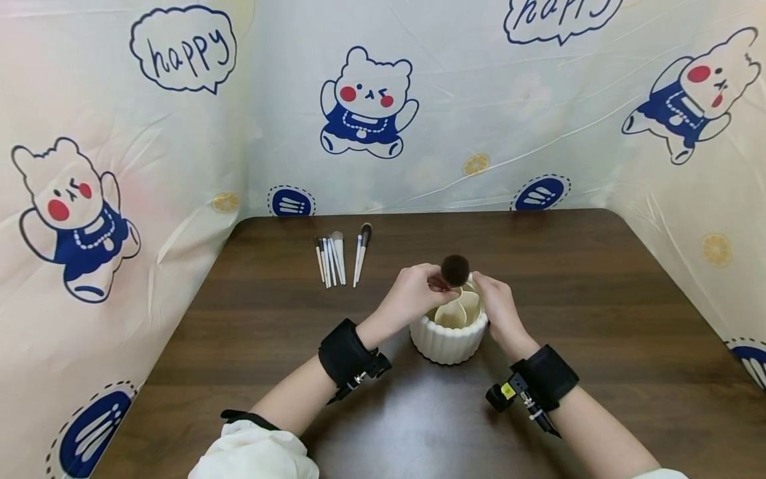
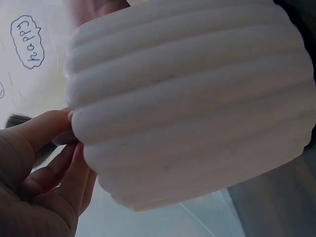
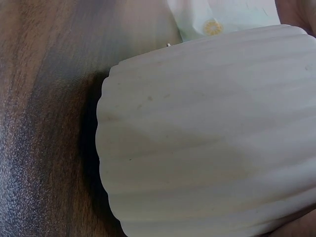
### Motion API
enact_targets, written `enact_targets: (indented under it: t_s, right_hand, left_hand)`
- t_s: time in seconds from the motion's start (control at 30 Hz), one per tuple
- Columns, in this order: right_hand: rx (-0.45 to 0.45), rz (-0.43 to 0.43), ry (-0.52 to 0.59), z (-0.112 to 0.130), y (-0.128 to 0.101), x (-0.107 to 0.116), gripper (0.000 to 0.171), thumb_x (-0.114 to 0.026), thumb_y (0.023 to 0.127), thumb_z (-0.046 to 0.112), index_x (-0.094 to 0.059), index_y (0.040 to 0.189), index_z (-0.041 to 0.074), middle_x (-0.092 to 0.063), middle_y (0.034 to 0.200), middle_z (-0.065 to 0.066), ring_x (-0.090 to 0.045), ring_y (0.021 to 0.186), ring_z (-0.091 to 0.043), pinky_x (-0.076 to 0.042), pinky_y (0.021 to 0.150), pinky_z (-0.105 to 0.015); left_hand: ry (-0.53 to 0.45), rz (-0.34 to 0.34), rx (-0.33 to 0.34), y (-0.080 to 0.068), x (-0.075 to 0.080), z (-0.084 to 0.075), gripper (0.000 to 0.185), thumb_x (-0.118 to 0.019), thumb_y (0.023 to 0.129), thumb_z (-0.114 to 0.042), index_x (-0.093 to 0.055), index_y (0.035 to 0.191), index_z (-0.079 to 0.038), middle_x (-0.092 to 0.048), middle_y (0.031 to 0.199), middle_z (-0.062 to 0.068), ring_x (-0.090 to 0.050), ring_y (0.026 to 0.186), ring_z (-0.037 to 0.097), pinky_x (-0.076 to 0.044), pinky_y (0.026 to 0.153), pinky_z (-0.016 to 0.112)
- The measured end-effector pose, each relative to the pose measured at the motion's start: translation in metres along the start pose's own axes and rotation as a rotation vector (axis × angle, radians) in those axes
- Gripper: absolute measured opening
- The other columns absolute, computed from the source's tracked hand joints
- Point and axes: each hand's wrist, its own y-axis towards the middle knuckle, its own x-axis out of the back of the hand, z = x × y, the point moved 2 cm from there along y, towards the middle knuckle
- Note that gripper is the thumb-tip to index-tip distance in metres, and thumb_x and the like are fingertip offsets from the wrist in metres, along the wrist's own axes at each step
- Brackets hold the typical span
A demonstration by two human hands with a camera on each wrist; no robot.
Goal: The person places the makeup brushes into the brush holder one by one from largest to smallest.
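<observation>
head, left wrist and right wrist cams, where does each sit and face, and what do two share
Head: on the person's head, looking forward and down at the white pot; left hand, right hand and both forearms show.
Left wrist: on that wrist, facing the pot's ribbed side, image turned sideways; the left hand's fingers show beside the rim.
Right wrist: on that wrist, facing the ribbed side and table; slivers of hand show at the right corners.
Head and left wrist share the brush.

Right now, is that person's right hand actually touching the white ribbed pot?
Touching: the head view shows the right hand holding the white ribbed pot at its right-hand rim.
</observation>
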Motion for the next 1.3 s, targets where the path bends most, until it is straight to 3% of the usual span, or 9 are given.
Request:
enact_targets:
  t_s: [0.13, 0.3, 0.67, 0.9, 1.0, 1.17, 1.3]
  right_hand:
    - [0.001, -0.01, -0.007, -0.001, 0.0, -0.001, 0.05, -0.035, 0.102, 0.025, -0.044, 0.136, -0.012, -0.044, 0.142, -0.027, -0.041, 0.132, -0.032, -0.034, 0.113, -0.043]
    - [0.001, -0.012, -0.008, -0.001, 0.0, 0.0, 0.05, -0.036, 0.102, 0.025, -0.043, 0.136, -0.011, -0.044, 0.142, -0.026, -0.042, 0.131, -0.03, -0.034, 0.112, -0.042]
    - [0.023, -0.008, -0.006, -0.001, 0.002, 0.002, 0.05, -0.04, 0.101, 0.025, -0.043, 0.138, -0.009, -0.04, 0.147, -0.023, -0.036, 0.138, -0.03, -0.029, 0.115, -0.04]
    - [0.02, -0.027, -0.02, -0.002, 0.002, -0.001, 0.05, -0.039, 0.101, 0.028, -0.047, 0.136, -0.008, -0.045, 0.141, -0.022, -0.043, 0.129, -0.024, -0.036, 0.107, -0.032]
    - [0.017, -0.029, -0.022, -0.002, 0.002, -0.002, 0.05, -0.038, 0.101, 0.028, -0.047, 0.135, -0.008, -0.046, 0.14, -0.022, -0.044, 0.128, -0.023, -0.036, 0.106, -0.031]
    - [0.018, 0.0, -0.008, -0.002, 0.001, 0.0, 0.051, -0.038, 0.102, 0.026, -0.041, 0.139, -0.009, -0.039, 0.147, -0.025, -0.036, 0.137, -0.03, -0.03, 0.115, -0.038]
    - [0.021, 0.029, -0.002, -0.002, 0.0, 0.001, 0.053, -0.038, 0.102, 0.025, -0.035, 0.142, -0.01, -0.033, 0.151, -0.025, -0.028, 0.143, -0.033, -0.025, 0.118, -0.042]
  left_hand:
    - [0.114, -0.002, -0.05, 0.0, 0.0, -0.006, 0.009, -0.074, 0.08, -0.014, -0.07, 0.083, -0.006, -0.071, 0.084, 0.008, -0.068, 0.078, 0.017, -0.048, 0.067, 0.014]
    - [0.15, 0.012, -0.053, 0.001, 0.001, -0.01, 0.007, -0.073, 0.08, -0.012, -0.069, 0.081, -0.006, -0.07, 0.081, 0.007, -0.066, 0.076, 0.016, -0.047, 0.066, 0.015]
    - [0.066, 0.084, -0.001, -0.003, 0.002, -0.01, 0.02, -0.077, 0.078, -0.012, -0.068, 0.094, -0.003, -0.07, 0.091, 0.01, -0.068, 0.084, 0.018, -0.049, 0.07, 0.013]
    - [0.054, 0.093, 0.015, -0.005, 0.005, -0.008, 0.023, -0.077, 0.078, -0.013, -0.068, 0.097, -0.004, -0.07, 0.093, 0.009, -0.068, 0.086, 0.017, -0.049, 0.071, 0.013]
    - [0.065, 0.12, 0.034, -0.007, 0.011, -0.009, 0.029, -0.076, 0.078, -0.013, -0.067, 0.104, -0.003, -0.069, 0.1, 0.011, -0.067, 0.091, 0.019, -0.051, 0.075, 0.016]
    - [0.155, 0.215, 0.09, -0.006, 0.032, -0.005, 0.041, -0.068, 0.079, -0.006, -0.062, 0.12, 0.0, -0.066, 0.113, 0.014, -0.063, 0.1, 0.022, -0.051, 0.085, 0.027]
    - [0.181, 0.273, 0.199, 0.002, 0.057, 0.007, 0.048, -0.065, 0.078, -0.004, -0.058, 0.126, -0.003, -0.064, 0.119, 0.014, -0.06, 0.11, 0.026, -0.049, 0.094, 0.034]
